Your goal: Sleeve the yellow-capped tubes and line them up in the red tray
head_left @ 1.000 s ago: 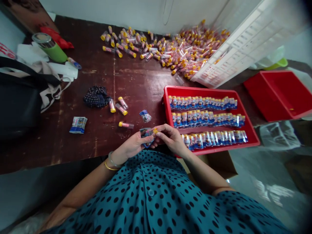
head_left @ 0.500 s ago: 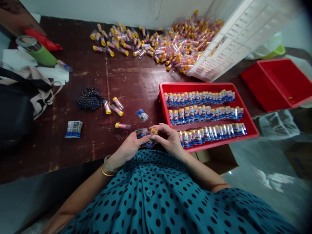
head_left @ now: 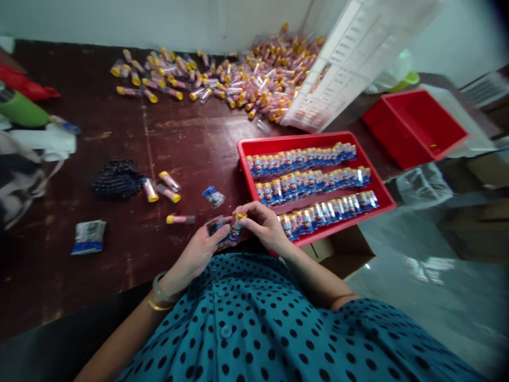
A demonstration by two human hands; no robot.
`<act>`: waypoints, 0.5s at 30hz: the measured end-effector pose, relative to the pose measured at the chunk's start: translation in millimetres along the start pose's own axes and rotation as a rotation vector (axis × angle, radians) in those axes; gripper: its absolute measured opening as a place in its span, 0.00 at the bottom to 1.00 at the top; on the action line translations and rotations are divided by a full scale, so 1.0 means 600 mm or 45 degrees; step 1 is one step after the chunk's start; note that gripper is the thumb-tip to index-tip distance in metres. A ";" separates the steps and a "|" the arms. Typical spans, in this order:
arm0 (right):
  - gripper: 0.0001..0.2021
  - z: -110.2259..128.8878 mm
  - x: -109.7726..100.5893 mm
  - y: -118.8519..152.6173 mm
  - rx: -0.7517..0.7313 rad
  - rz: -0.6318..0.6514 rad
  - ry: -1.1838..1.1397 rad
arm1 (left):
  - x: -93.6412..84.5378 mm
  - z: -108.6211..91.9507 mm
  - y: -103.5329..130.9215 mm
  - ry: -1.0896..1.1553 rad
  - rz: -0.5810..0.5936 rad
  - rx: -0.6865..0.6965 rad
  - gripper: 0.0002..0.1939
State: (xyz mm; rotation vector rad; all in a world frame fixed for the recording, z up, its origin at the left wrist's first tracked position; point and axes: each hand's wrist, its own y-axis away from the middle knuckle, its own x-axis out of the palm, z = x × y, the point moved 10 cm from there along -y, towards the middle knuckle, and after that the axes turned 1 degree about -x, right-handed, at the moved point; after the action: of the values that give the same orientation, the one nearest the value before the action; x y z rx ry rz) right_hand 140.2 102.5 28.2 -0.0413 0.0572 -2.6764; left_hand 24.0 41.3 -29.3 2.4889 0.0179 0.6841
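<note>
Pinching yellow-capped tube (head_left: 235,232) in right hand (head_left: 265,229), just beside red tray (head_left: 345,226); left hand (head_left: 198,251) grips clear packet (head_left: 215,225). Both near table (head_left: 119,270) edge. Risk: slick plastic slips from fingertip hold, tube drops; hard squeeze crumples packet.

A small packing workshop, it seems: heaped capped tubes (head_left: 262,79), a red tray (head_left: 314,199) of wrapped rows, cardboard boxes (head_left: 345,249).
</note>
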 end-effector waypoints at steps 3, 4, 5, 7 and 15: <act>0.18 0.009 -0.153 -0.014 -0.066 -0.342 0.067 | -0.004 0.004 -0.002 0.011 -0.013 -0.065 0.21; 0.21 0.020 -0.233 -0.011 -0.091 -0.512 0.222 | -0.009 0.007 -0.004 -0.014 -0.022 -0.082 0.19; 0.23 0.036 -0.317 -0.001 -0.099 -0.680 0.419 | -0.012 0.012 -0.006 -0.067 0.002 -0.108 0.17; 0.26 0.075 -0.481 0.038 -0.001 -1.014 0.942 | -0.021 0.023 -0.011 -0.186 0.040 -0.143 0.17; 0.24 0.054 -0.709 0.160 0.475 -1.065 1.292 | -0.059 0.045 -0.014 -0.325 -0.041 -0.163 0.27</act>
State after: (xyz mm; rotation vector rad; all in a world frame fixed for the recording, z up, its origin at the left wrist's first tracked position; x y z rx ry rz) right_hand 564.7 206.2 47.8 1.7280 -0.1792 -3.1001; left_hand 6.9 29.1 -69.4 2.4275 -0.0781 0.3387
